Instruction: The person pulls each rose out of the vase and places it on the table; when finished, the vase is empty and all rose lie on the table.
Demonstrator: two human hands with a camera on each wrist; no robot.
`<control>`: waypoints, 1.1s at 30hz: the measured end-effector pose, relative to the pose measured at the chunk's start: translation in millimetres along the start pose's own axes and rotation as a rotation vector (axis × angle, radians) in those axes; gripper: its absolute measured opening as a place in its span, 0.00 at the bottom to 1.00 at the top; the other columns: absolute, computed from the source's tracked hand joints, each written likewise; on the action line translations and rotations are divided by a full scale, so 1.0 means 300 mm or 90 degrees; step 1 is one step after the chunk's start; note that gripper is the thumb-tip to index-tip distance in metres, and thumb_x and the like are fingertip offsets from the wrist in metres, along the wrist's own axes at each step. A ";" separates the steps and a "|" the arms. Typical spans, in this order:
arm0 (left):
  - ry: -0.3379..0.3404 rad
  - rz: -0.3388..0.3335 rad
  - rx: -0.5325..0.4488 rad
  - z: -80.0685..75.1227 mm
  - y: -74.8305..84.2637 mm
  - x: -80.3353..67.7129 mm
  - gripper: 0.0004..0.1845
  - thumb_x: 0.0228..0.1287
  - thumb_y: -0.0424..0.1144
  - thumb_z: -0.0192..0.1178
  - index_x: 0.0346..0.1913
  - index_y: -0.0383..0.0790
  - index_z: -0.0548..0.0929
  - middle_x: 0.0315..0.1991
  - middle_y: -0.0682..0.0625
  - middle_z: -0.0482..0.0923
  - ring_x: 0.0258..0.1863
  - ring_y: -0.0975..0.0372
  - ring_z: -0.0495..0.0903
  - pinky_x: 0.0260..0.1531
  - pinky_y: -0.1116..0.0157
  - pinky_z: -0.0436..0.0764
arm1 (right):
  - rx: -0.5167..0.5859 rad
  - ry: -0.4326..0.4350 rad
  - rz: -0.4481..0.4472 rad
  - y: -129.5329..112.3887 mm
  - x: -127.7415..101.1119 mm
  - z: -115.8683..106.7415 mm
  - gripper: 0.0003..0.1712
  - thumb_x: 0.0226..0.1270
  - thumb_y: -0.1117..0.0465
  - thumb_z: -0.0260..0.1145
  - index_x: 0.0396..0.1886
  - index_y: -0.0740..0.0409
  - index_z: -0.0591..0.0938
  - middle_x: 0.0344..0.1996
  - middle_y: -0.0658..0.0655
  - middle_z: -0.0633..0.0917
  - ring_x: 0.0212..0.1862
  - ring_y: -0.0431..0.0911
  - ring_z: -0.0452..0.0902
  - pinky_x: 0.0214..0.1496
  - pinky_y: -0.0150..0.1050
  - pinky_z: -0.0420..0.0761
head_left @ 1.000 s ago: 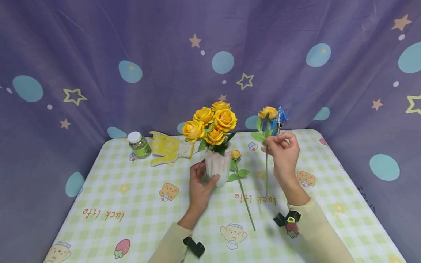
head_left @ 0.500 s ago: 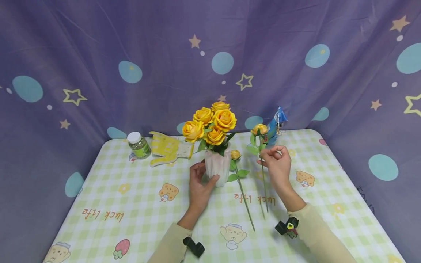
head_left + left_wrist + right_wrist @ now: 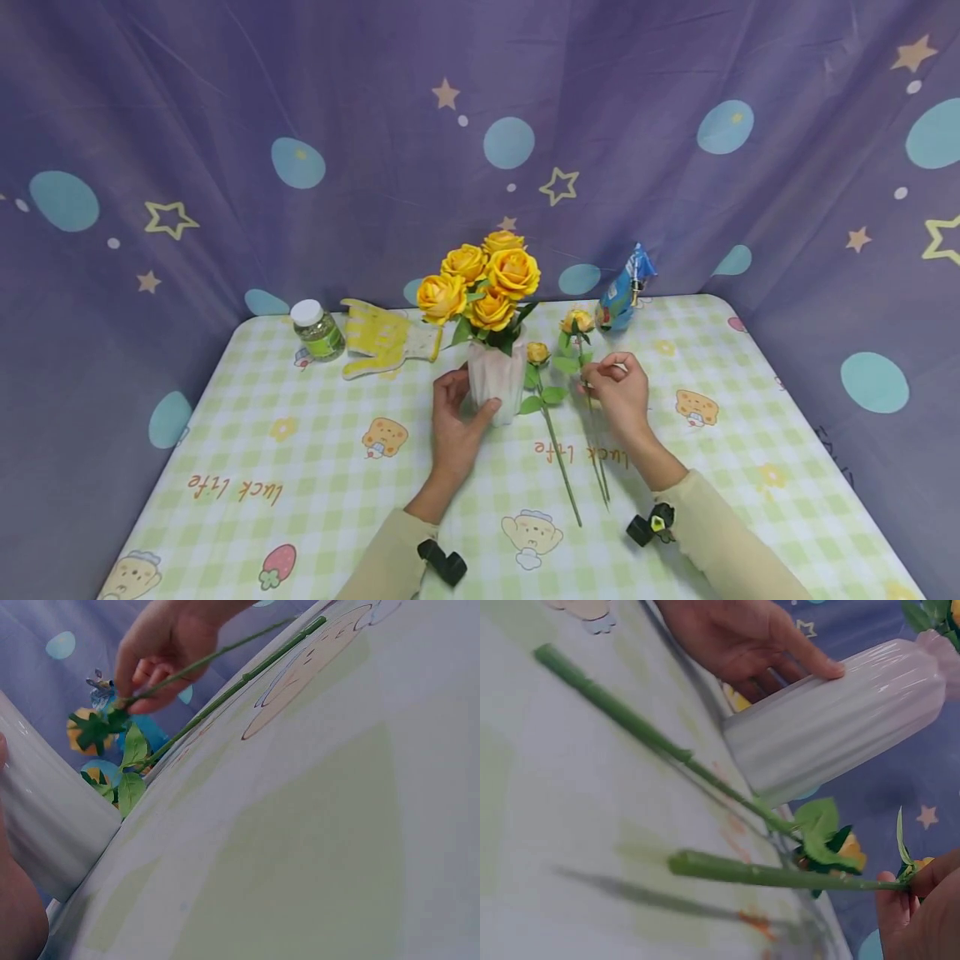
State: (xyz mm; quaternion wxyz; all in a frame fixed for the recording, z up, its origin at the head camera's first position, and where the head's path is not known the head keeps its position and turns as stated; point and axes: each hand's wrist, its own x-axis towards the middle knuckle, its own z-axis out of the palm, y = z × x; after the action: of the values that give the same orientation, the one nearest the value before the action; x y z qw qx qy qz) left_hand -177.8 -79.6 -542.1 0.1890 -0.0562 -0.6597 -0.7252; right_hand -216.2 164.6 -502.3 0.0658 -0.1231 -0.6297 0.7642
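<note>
A whitish fluted vase [image 3: 497, 385] stands upright with several yellow artificial roses [image 3: 513, 273] in it. My left hand [image 3: 456, 435] holds the vase low on its left side, thumb across the front. In my right hand [image 3: 621, 392] the stem of another yellow rose [image 3: 577, 322] is pinched between thumb and fingers. That rose slants close over the tablecloth; in the right wrist view its stem [image 3: 780, 877] shows a shadow apart from it. Between vase and right hand, a smaller rose [image 3: 537, 353] lies on the cloth, its stem [image 3: 622, 712] pointing toward me.
At the back left are a lidded jar [image 3: 318, 332] and a yellow and white work glove [image 3: 390, 337]. A blue packet [image 3: 622, 292] stands at the back right. A checked cloth [image 3: 300, 517] covers the table, and a purple curtain [image 3: 360, 108] hangs behind it.
My right hand has moved left and down with the rose, bringing it near the smaller rose and uncovering the blue packet. The left hand and the vase have stayed in place.
</note>
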 end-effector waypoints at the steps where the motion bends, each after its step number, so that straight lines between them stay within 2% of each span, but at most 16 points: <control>1: 0.000 -0.001 0.000 -0.001 0.001 -0.001 0.34 0.57 0.26 0.73 0.64 0.36 0.68 0.68 0.49 0.74 0.66 0.55 0.74 0.72 0.50 0.63 | -0.016 -0.005 0.011 0.008 0.001 -0.003 0.15 0.66 0.74 0.66 0.40 0.59 0.68 0.29 0.54 0.85 0.38 0.53 0.87 0.40 0.44 0.89; 6: -0.005 0.000 0.001 -0.003 -0.002 -0.001 0.33 0.59 0.29 0.74 0.64 0.38 0.68 0.68 0.49 0.74 0.66 0.55 0.74 0.73 0.49 0.62 | -0.102 -0.014 0.040 0.051 0.007 -0.024 0.15 0.66 0.69 0.69 0.41 0.59 0.70 0.27 0.51 0.87 0.28 0.44 0.83 0.33 0.37 0.85; 10: -0.004 -0.005 0.001 -0.001 -0.001 -0.001 0.33 0.58 0.28 0.73 0.64 0.37 0.68 0.68 0.49 0.74 0.66 0.55 0.73 0.73 0.50 0.62 | -0.146 -0.017 0.038 0.075 0.011 -0.034 0.15 0.66 0.68 0.71 0.41 0.59 0.71 0.26 0.48 0.88 0.26 0.42 0.82 0.28 0.33 0.81; 19: -0.001 0.005 0.008 0.001 0.000 0.003 0.33 0.58 0.22 0.70 0.63 0.30 0.66 0.68 0.42 0.72 0.66 0.53 0.73 0.71 0.44 0.62 | -0.269 -0.067 -0.006 0.078 0.008 -0.036 0.13 0.64 0.64 0.73 0.42 0.60 0.76 0.29 0.56 0.88 0.29 0.49 0.86 0.26 0.40 0.85; 27: -0.005 0.010 0.015 -0.003 0.000 -0.001 0.32 0.59 0.27 0.72 0.63 0.36 0.68 0.68 0.47 0.73 0.66 0.55 0.74 0.71 0.50 0.65 | -0.288 -0.086 -0.012 0.079 0.007 -0.048 0.14 0.65 0.63 0.74 0.44 0.60 0.77 0.29 0.57 0.89 0.29 0.48 0.87 0.27 0.40 0.86; 33: -0.009 0.015 0.005 -0.005 -0.002 0.000 0.32 0.59 0.29 0.73 0.63 0.36 0.68 0.68 0.48 0.74 0.66 0.56 0.74 0.72 0.49 0.64 | -0.270 -0.087 -0.031 0.077 0.004 -0.059 0.15 0.65 0.63 0.74 0.44 0.62 0.77 0.31 0.61 0.89 0.29 0.48 0.87 0.28 0.41 0.87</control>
State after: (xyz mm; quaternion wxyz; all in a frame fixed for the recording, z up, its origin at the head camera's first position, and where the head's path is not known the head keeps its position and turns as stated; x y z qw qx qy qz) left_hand -177.7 -80.8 -543.0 0.1931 -0.0688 -0.6631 -0.7199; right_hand -211.4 177.1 -528.3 0.0140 -0.0669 -0.7823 0.6191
